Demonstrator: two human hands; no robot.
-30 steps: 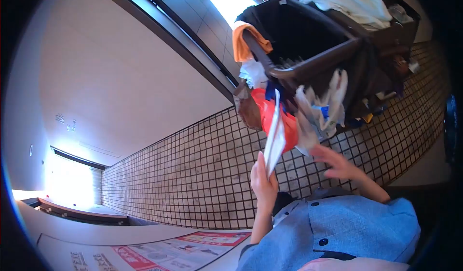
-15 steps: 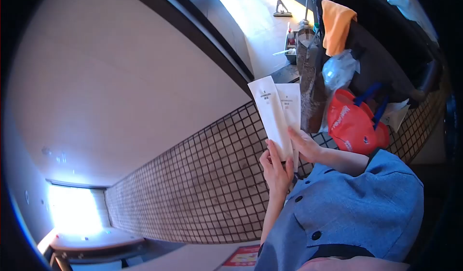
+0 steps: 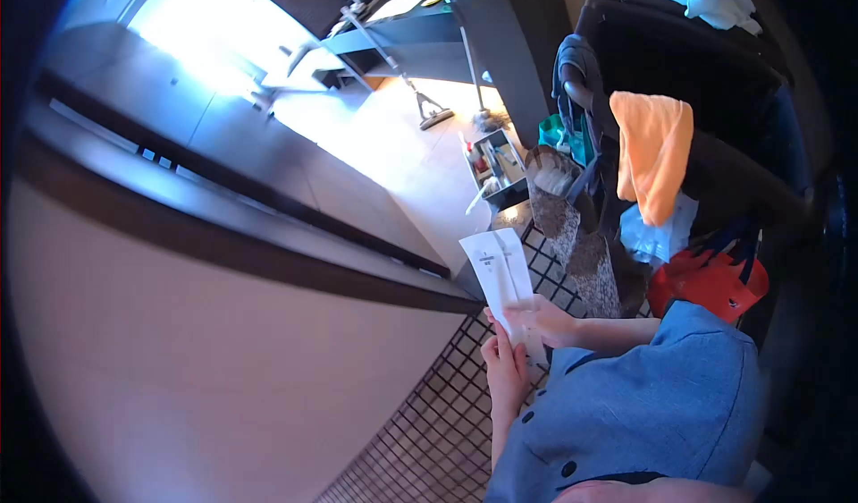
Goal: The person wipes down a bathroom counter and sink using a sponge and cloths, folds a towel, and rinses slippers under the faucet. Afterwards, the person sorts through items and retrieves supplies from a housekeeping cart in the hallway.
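Two long, flat white paper packets (image 3: pixel 496 266) with small dark print are held in front of my body, one partly overlapping the other. My left hand (image 3: pixel 506 366) closes around the lower end of the packets, its fingers along their edge. Against the other side, my right hand (image 3: pixel 545 321) pinches them, slightly blurred. What the packets contain is hidden.
A dark cart to the right carries an orange cloth (image 3: pixel 654 150), a blue-tinted plastic bag (image 3: pixel 660 228) and a red bag (image 3: pixel 710 281). Beyond it stand a caddy of bottles (image 3: pixel 493 168) and a floor squeegee (image 3: pixel 433 114). A pale door or panel (image 3: pixel 223 351) fills the left.
My view has swung toward the bright doorway, bringing the caddy and cleaning tools further into sight. Both hands still hold the packets, which now overlap more and sit lower in view.
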